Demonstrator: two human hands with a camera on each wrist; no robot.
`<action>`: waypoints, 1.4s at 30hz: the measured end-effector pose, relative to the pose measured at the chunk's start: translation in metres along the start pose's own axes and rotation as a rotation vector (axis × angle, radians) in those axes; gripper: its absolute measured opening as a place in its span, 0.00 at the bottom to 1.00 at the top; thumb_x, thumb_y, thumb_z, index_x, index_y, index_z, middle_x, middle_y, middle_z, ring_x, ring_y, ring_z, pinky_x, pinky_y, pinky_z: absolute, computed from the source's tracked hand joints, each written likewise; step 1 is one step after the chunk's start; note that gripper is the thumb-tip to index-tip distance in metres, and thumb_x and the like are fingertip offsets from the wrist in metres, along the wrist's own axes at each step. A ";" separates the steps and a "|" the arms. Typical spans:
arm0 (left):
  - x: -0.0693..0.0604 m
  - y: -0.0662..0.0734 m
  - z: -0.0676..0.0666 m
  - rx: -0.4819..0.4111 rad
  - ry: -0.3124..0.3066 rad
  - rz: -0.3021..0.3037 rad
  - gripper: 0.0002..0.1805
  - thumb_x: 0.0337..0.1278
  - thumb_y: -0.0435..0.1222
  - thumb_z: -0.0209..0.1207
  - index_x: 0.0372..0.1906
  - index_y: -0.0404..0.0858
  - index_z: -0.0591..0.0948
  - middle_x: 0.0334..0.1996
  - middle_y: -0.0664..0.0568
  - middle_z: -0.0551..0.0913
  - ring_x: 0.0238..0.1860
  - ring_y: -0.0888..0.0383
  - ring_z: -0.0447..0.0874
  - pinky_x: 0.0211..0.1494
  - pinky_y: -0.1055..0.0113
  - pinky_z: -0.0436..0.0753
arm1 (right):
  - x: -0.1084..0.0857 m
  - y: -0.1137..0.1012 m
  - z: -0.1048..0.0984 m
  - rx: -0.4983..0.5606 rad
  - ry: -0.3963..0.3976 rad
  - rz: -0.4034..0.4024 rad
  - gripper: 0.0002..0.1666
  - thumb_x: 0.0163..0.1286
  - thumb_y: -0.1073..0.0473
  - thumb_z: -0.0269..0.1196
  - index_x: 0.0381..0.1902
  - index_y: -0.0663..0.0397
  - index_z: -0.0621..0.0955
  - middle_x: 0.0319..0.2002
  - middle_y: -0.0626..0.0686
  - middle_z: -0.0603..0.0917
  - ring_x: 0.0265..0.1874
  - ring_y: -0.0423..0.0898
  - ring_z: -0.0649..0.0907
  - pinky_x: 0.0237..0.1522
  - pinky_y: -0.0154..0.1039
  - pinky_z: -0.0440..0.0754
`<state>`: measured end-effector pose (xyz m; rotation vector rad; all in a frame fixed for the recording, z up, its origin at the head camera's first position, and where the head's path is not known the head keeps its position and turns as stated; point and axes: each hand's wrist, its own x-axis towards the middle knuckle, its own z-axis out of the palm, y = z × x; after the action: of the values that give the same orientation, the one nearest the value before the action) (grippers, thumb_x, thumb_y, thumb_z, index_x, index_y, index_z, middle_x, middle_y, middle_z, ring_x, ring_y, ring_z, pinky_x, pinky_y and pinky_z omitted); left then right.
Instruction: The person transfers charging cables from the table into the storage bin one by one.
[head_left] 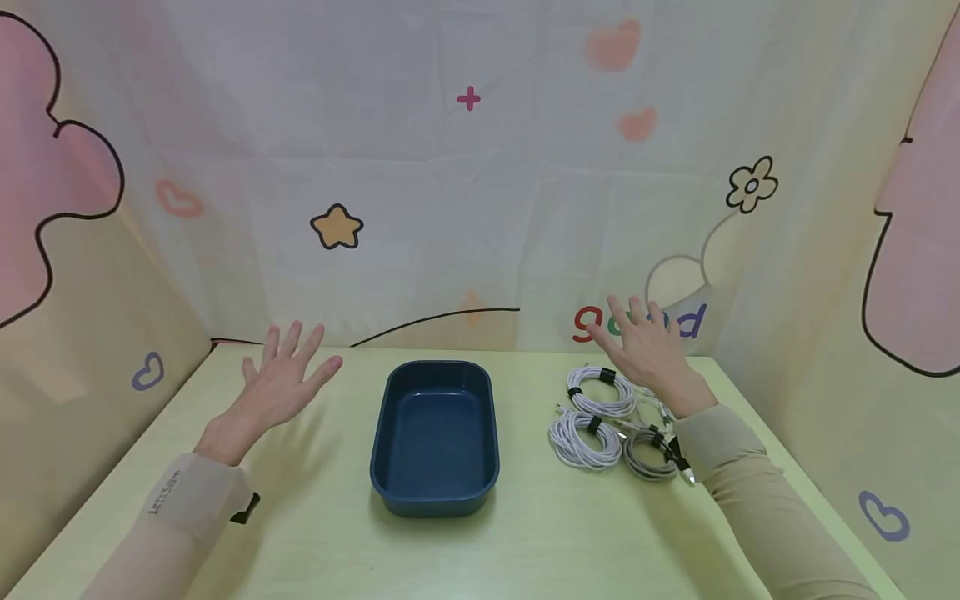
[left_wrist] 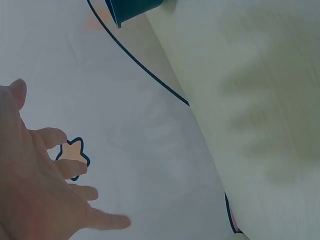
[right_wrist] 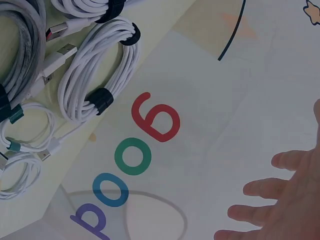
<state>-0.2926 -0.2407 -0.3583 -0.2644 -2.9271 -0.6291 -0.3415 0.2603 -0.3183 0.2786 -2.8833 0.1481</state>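
Both hands hover over the table with fingers spread, holding nothing. My left hand is left of a dark blue rectangular bin; in the left wrist view its fingers reach out before the backdrop. On the right, my right hand is raised above several coiled USB cables. Two white cable coils bound with black straps lie left of it, a grey cable coil nearer me. Thinner white cables with green ties show in the right wrist view, partly hidden by my hand in the head view.
The pale yellow table carries the bin near its middle. A printed cloth backdrop stands behind the table and along both sides, with a star, hearts and coloured letters. A dark strap piece shows at the left cuff.
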 end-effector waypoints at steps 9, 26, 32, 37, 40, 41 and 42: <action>0.008 0.005 0.014 -0.288 -0.069 -0.029 0.47 0.68 0.54 0.50 0.73 0.26 0.43 0.61 0.26 0.69 0.55 0.34 0.78 0.55 0.46 0.80 | 0.002 -0.003 0.000 -0.007 -0.006 0.004 0.46 0.73 0.29 0.35 0.77 0.50 0.48 0.74 0.70 0.50 0.71 0.73 0.51 0.66 0.73 0.49; 0.013 0.018 0.065 -0.886 -0.384 -0.259 0.27 0.68 0.43 0.54 0.60 0.27 0.64 0.46 0.39 0.76 0.35 0.54 0.84 0.43 0.59 0.86 | -0.001 -0.003 0.005 -0.023 -0.015 -0.015 0.45 0.74 0.31 0.36 0.77 0.52 0.49 0.74 0.70 0.52 0.71 0.72 0.53 0.67 0.73 0.49; 0.016 0.022 0.073 -0.919 -0.376 -0.306 0.23 0.68 0.39 0.54 0.59 0.29 0.67 0.38 0.46 0.80 0.31 0.58 0.81 0.41 0.62 0.86 | -0.004 -0.003 0.006 -0.033 -0.027 -0.020 0.44 0.75 0.32 0.38 0.76 0.53 0.50 0.73 0.70 0.54 0.70 0.72 0.56 0.66 0.72 0.53; 0.015 0.024 0.074 -0.957 -0.404 -0.297 0.23 0.67 0.37 0.54 0.61 0.31 0.64 0.34 0.49 0.81 0.30 0.59 0.80 0.40 0.65 0.85 | -0.004 -0.001 0.010 -0.041 -0.024 -0.041 0.44 0.75 0.32 0.38 0.75 0.56 0.53 0.71 0.70 0.59 0.68 0.71 0.61 0.65 0.70 0.57; 0.014 0.024 0.076 -1.004 -0.412 -0.278 0.22 0.68 0.35 0.53 0.60 0.30 0.63 0.32 0.51 0.80 0.29 0.59 0.78 0.39 0.65 0.83 | -0.005 0.000 0.015 -0.018 -0.046 -0.058 0.43 0.75 0.34 0.39 0.73 0.61 0.57 0.69 0.71 0.63 0.66 0.71 0.64 0.65 0.69 0.60; 0.014 0.024 0.076 -1.022 -0.413 -0.276 0.21 0.68 0.34 0.53 0.59 0.30 0.62 0.31 0.51 0.80 0.29 0.60 0.78 0.39 0.66 0.82 | -0.006 0.000 0.017 -0.003 -0.056 -0.065 0.43 0.76 0.35 0.40 0.73 0.63 0.59 0.68 0.71 0.64 0.66 0.71 0.65 0.65 0.68 0.61; 0.014 0.023 0.077 -1.039 -0.416 -0.273 0.20 0.68 0.34 0.52 0.59 0.31 0.62 0.30 0.52 0.79 0.29 0.60 0.77 0.39 0.66 0.82 | -0.006 0.001 0.019 0.013 -0.062 -0.077 0.42 0.76 0.36 0.40 0.71 0.65 0.61 0.67 0.71 0.66 0.65 0.71 0.67 0.64 0.67 0.63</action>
<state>-0.3090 -0.1855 -0.4164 -0.0824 -2.6746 -2.3378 -0.3401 0.2596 -0.3386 0.4037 -2.9283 0.1476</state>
